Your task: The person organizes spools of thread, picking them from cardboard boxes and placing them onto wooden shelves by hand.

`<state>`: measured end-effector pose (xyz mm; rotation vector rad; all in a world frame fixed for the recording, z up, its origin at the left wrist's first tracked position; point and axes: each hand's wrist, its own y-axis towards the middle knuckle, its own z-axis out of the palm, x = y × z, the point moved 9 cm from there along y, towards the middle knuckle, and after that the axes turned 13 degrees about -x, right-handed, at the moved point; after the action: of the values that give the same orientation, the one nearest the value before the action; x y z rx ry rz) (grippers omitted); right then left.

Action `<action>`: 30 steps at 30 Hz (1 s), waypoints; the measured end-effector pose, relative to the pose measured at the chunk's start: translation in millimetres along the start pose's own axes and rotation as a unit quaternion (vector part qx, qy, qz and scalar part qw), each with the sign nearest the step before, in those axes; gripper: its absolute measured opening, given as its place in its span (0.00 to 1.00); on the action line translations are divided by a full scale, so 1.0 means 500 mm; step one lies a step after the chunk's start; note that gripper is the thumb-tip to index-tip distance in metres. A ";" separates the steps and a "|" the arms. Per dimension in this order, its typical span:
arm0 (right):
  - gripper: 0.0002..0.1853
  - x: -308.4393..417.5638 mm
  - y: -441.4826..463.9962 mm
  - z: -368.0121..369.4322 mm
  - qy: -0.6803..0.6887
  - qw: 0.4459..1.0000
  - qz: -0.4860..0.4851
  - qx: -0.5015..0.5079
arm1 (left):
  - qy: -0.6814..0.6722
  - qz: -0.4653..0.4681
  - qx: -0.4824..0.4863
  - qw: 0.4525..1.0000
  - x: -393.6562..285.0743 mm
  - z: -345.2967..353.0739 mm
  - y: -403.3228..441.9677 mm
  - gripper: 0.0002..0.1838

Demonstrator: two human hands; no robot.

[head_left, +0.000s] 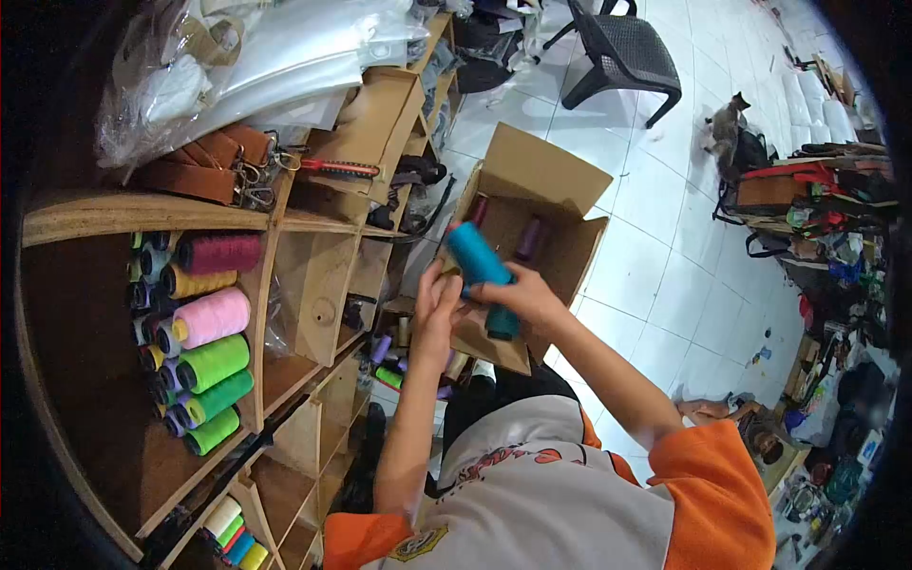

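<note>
A blue thread spool (474,253) is tilted between my hands above an open cardboard box (579,242). My right hand (522,299) is closed around its lower right side. The bent fingers of my left hand (440,309) close on its lower left end, and their exact grip is partly hidden. Just under my right hand shows a dark teal spool (502,323); whether the hand touches it I cannot tell. Inside the box lie a purple spool (530,237) and a dark red spool (480,210).
A wooden shelf (142,211) on the left holds stacked spools, including a pink spool (217,317) and a green spool (217,363). Brown straps (190,171) lie on top. A black chair (627,62) and a cat (726,133) are on the tiled floor. Clutter lines the right side.
</note>
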<state>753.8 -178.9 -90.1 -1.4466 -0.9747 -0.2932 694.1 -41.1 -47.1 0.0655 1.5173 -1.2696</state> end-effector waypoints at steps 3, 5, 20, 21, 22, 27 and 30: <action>0.41 0.098 -0.127 0.009 -0.259 0.945 -0.198 -0.020 | -0.027 -0.031 0.029 0.999 0.034 0.000 0.012 0.28; 0.40 0.103 -0.159 0.010 -0.255 0.947 -0.193 0.010 | -0.107 -0.090 0.041 0.989 0.020 0.013 -0.018 0.29; 0.31 0.140 -0.151 0.055 0.092 0.981 -0.032 0.167 | -0.322 -0.005 0.184 0.929 0.004 -0.076 -0.161 0.35; 0.27 0.138 -0.080 0.019 0.026 0.993 -0.096 0.059 | -0.320 0.011 0.199 0.926 -0.003 -0.080 -0.166 0.34; 0.22 0.134 -0.011 -0.015 0.064 0.987 -0.126 -0.071 | -0.316 0.027 0.213 0.924 -0.010 -0.090 -0.173 0.33; 0.30 -0.155 0.365 -0.097 -0.074 0.893 0.151 -0.417 | -0.363 0.022 0.158 0.918 -0.002 -0.138 -0.190 0.31; 0.37 -0.251 0.462 -0.083 -0.170 0.893 0.187 -0.373 | -0.376 0.019 0.117 0.919 0.010 -0.169 -0.216 0.29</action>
<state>855.9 -225.5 -331.2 -2.4189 -0.8630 -0.1253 567.8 -28.7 5.2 -0.2167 0.6967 -1.2392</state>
